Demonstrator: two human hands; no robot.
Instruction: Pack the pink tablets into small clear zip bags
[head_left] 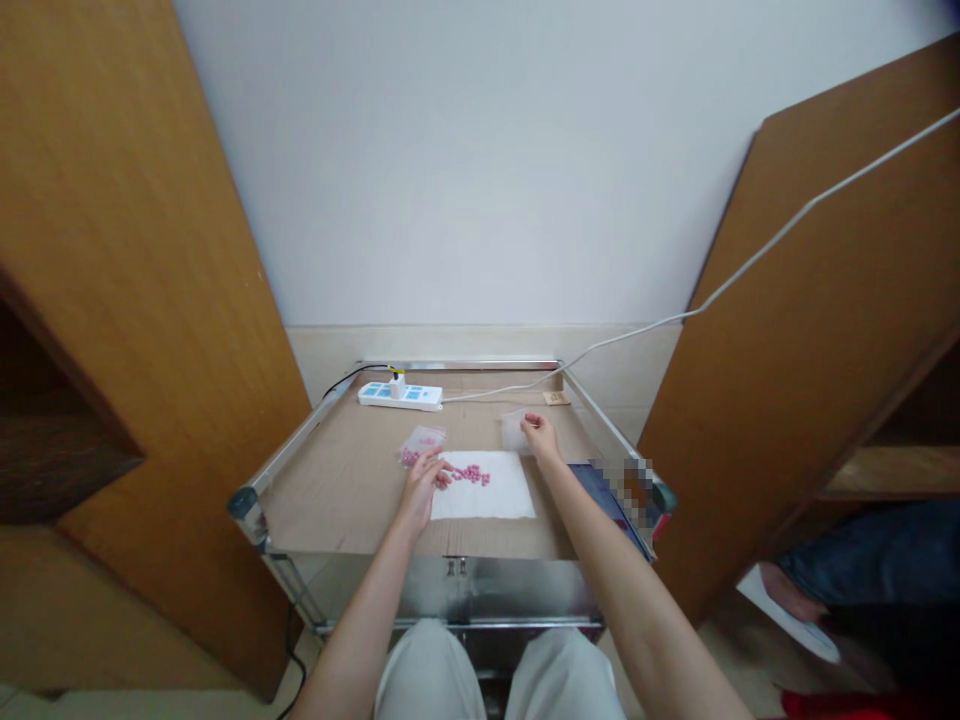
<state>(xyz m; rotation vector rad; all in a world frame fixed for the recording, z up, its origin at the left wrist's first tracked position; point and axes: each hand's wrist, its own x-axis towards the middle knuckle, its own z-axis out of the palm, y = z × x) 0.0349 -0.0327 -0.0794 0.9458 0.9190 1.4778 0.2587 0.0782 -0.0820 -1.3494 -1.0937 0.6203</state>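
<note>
Many pink beads (471, 475): 3 o'clock from open left hand (424, 490), just beside it
Clear plastic bag (516, 432): pinched by right hand (541, 436)
Hands: well apart

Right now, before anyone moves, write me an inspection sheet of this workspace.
Surface: brown cardboard on a steel cart, with white paper on top.
Job's things: pink beads on the paper; a small clear bag beside them; a second clear bag.
Clutter: small tan card; blue item at the right edge.
Grippers: left hand by the beads; right hand touching the second bag.
Cables: white power strip; grey cable; black cable.
Surroundings: wooden panel at left, white wall, seated person's jeans at right.
</note>
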